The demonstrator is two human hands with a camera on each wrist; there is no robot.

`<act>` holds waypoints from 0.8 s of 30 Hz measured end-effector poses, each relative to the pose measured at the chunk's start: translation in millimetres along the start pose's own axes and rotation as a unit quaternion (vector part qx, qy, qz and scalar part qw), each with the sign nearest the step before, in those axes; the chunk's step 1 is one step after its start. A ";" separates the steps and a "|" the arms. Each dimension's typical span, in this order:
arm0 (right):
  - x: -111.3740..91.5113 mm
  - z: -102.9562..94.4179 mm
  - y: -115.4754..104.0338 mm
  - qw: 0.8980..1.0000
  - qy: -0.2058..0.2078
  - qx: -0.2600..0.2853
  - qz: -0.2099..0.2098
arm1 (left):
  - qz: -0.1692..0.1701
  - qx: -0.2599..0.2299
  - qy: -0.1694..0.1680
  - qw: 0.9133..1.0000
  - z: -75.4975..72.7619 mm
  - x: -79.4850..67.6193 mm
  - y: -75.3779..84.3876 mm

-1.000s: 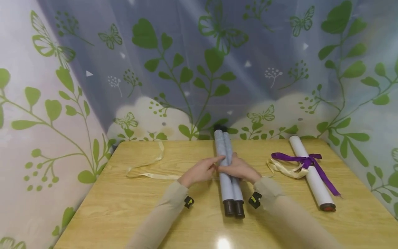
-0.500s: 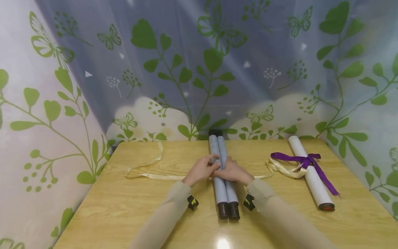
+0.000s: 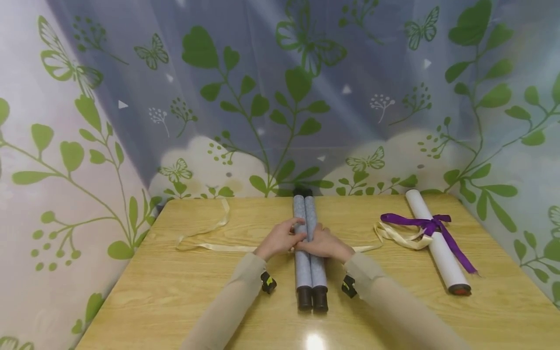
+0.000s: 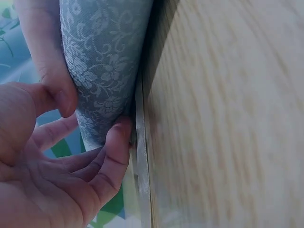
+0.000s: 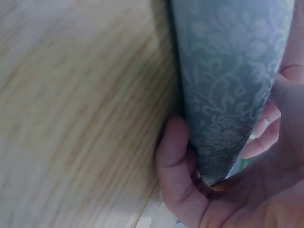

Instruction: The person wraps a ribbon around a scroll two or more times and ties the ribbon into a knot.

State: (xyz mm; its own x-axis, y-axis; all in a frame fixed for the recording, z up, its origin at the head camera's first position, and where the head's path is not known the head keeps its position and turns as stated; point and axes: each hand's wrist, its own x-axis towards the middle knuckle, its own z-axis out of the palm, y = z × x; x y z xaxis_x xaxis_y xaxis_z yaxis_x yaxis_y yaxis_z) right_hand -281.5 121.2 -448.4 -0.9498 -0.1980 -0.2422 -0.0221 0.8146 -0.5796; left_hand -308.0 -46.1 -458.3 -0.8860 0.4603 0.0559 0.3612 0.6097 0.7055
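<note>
A hanging scroll (image 3: 304, 272), rolled from both ends into two side-by-side rolls with dark end knobs, lies lengthwise at the table's middle. Its grey-blue floral brocade (image 4: 102, 61) fills much of the left wrist view. From the left side my left hand (image 3: 280, 239) holds it, fingertips at the lower edge by the table. My right hand (image 3: 327, 244) grips the other side, thumb across the top and fingers curled along the bottom edge (image 5: 223, 118). Both thumbs come close together over the rolls. Crosswise beneath the scroll runs a cream ribbon (image 3: 227, 248), its middle hidden.
On the right lies a white roll (image 3: 446, 260) with a dark end cap, tied by a purple ribbon (image 3: 430, 226) in a bow. A cream ribbon's looped part (image 3: 404, 238) rests against it. A patterned curtain (image 3: 262, 146) hangs right behind the wooden table (image 3: 144, 291).
The scroll has shifted left and slightly nearer to me, turning straighter, with both hands on it. The white roll and ribbons have not moved.
</note>
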 end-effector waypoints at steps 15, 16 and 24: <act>-3.7 -21.9 27.4 0.994 -0.018 -0.004 -0.105 | 0.014 -0.016 -0.034 0.999 -16.9 -11.3 -23.9; -3.9 -24.2 30.7 0.992 -0.017 -0.024 -0.120 | 0.009 -0.006 -0.038 0.999 -18.7 -12.1 -25.2; -1.3 -28.7 43.5 0.956 0.024 -0.140 -0.257 | 0.026 0.100 -0.086 0.991 -21.7 -13.6 -23.6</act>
State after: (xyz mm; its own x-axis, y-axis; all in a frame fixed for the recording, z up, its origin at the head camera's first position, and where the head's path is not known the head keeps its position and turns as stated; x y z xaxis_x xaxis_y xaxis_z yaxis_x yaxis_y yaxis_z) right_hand -290.2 172.5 -451.0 -0.8041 -0.5916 0.0589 -0.5662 0.7318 -0.3793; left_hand -310.8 -80.8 -460.4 -0.8088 0.5864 -0.0446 0.4699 0.6900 0.5506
